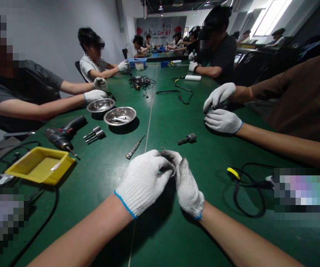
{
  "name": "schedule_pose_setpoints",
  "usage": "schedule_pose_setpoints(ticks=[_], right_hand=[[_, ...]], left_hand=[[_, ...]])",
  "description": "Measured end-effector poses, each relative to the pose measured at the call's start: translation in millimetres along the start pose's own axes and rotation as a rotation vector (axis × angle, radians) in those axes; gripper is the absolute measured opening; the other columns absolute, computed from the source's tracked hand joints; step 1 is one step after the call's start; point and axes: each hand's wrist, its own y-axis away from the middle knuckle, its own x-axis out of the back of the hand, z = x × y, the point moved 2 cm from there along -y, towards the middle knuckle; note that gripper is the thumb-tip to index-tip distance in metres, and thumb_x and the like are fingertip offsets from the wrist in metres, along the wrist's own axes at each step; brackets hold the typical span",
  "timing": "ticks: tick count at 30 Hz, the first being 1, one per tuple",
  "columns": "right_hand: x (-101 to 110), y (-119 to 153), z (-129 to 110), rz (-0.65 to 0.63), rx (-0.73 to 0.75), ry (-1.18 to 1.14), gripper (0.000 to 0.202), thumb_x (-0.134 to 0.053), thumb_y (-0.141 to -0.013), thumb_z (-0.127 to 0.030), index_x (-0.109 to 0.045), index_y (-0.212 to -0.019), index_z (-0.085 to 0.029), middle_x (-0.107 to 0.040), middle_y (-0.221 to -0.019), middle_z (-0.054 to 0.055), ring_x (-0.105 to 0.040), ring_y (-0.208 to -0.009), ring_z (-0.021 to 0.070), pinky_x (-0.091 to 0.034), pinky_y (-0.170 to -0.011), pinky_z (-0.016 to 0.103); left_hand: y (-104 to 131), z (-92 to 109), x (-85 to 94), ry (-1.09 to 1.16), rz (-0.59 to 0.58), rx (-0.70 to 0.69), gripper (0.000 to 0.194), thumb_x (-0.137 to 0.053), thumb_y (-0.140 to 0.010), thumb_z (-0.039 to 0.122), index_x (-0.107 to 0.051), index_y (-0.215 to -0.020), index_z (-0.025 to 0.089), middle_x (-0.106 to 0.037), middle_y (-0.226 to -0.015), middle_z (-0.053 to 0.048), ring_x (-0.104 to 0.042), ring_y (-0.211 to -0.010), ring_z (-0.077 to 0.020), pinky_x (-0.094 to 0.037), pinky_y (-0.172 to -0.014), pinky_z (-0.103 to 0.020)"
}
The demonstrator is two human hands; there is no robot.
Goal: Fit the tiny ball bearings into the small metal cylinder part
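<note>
Both my hands wear white knit gloves with blue cuffs and meet over the green table. My left hand (146,180) is closed, thumb and fingers pinching a small curved metal piece (173,170). Against that piece, my right hand (187,183) is cupped with its fingers together; its glove is smudged grey, and what its fingers grip is mostly hidden. Just beyond my hands lies a pointed metal tool (134,149), tip toward the far side. A dark cylindrical metal part with prongs (187,139) rests to its right.
Left of my hands are a cordless drill (65,132), a yellow tray (39,165), pronged metal parts (94,134) and two steel bowls (120,115). A looped black cable (249,193) lies at right. Co-workers' gloved hands (222,118) work across the table. Tangled wires (141,83) sit farther back.
</note>
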Motion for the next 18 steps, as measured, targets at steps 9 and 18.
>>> schedule_pose_setpoints(ticks=[9, 18], right_hand=[[0, -2, -2, -0.002, -0.007, -0.033, 0.063, -0.035, -0.107, -0.074, -0.071, -0.128, -0.027, -0.076, -0.129, 0.006, -0.069, -0.125, 0.0247, -0.051, -0.115, 0.039], [2, 0, -1, 0.108, -0.061, -0.071, 0.066, -0.032, -0.106, -0.076, -0.071, -0.124, -0.027, -0.074, -0.107, 0.004, -0.067, -0.096, 0.0224, -0.055, -0.091, 0.037]], left_hand=[[3, 1, -0.5, -0.403, 0.091, -0.361, 0.017, -0.064, -0.094, 0.012, -0.079, -0.089, 0.02, -0.073, -0.086, -0.007, -0.067, -0.074, -0.0242, -0.047, -0.061, -0.035], [17, -22, -12.9, -0.24, 0.54, -0.662, 0.023, -0.055, -0.092, 0.02, -0.076, -0.082, 0.019, -0.058, -0.062, -0.003, -0.049, -0.054, -0.0209, -0.033, -0.05, -0.038]])
